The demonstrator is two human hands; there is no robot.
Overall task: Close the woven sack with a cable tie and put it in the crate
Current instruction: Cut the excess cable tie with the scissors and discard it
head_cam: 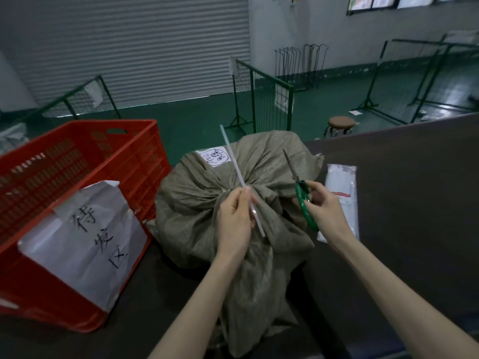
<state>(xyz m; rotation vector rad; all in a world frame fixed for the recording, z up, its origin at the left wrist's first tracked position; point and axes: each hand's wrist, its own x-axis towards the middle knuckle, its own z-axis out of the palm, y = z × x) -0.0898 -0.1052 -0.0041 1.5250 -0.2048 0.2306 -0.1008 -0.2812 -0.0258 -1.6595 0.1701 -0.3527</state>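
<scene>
Left grip (234,216) pinched on cable tie (241,181) at gathered neck of woven sack (207,203) lying on counter (414,203); right grip (325,206) closed around scissors (302,193). Beside sack, red crate (77,161), labelled, contents unseen.

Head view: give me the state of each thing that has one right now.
Woven sack: neck gathered, lying on table beside crate.
Cable tie: long tail uncut, pinched by left hand.
Scissors: blades shut, held in right hand.
Red crate: open-topped, sack not inside.
Plastic packet: flat on table.
</scene>
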